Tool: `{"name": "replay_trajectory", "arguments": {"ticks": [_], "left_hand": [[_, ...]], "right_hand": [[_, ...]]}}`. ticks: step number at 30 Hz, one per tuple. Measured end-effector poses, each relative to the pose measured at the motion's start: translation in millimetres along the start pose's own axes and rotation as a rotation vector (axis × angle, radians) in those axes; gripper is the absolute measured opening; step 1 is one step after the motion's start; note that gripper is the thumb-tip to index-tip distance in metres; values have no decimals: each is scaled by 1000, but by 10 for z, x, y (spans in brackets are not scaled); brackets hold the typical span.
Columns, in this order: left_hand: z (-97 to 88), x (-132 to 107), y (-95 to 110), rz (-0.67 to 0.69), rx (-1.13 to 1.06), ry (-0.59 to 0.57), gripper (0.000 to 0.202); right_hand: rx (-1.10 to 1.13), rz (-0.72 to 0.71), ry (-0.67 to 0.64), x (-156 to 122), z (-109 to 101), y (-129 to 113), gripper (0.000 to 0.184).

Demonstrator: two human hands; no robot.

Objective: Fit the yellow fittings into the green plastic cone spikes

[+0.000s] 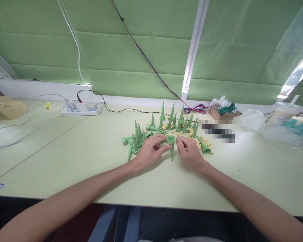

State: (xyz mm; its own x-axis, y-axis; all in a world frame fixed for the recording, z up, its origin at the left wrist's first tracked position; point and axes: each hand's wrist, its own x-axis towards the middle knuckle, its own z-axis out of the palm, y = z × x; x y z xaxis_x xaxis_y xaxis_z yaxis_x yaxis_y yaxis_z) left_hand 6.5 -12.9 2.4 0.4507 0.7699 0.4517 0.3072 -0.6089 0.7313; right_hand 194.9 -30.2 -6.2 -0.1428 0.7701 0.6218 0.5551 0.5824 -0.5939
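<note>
Point down, a green plastic watering spike (171, 140) with its round threaded opening on top is pinched in my left hand (151, 151). Close on its other side, my right hand (190, 151) is closed in a pinch; whatever lies between those fingertips is too small to make out. Behind my hands, more green spikes (181, 117) stand or lie in a loose cluster, some stacked in pairs. Small yellow plastic pieces (205, 143) are scattered among them. One green spike (204, 146) lies on its side just beyond my right hand.
A white power strip (80, 110) with plugs and cords sits at the back left, near a cardboard box (6, 107). At the back right are a small box with green items (224, 114), clear plastic bags (252, 119) and a cup with a straw (280, 116).
</note>
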Motion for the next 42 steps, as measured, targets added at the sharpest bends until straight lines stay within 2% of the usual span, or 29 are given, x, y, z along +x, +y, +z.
{"name": "replay_trajectory", "arguments": {"ticks": [8, 15, 18, 25, 29, 42], "left_hand": [[16, -4, 2, -6, 23, 32, 26], [9, 7, 30, -44, 70, 67, 26], [-5, 16, 47, -88, 73, 55, 42], [-16, -20, 102, -267, -128, -23, 69], [-19, -23, 84, -250, -119, -58, 75], [-30, -20, 35, -153, -88, -123, 64]], "right_hand": [[8, -2, 32, -7, 8, -4, 38], [55, 69, 68, -23, 2, -8, 34], [113, 93, 52, -29, 6, 1, 33], [135, 64, -50, -33, 7, 7, 32], [143, 45, -112, -29, 2, 1, 31], [195, 51, -183, -21, -10, 42, 30]]}}
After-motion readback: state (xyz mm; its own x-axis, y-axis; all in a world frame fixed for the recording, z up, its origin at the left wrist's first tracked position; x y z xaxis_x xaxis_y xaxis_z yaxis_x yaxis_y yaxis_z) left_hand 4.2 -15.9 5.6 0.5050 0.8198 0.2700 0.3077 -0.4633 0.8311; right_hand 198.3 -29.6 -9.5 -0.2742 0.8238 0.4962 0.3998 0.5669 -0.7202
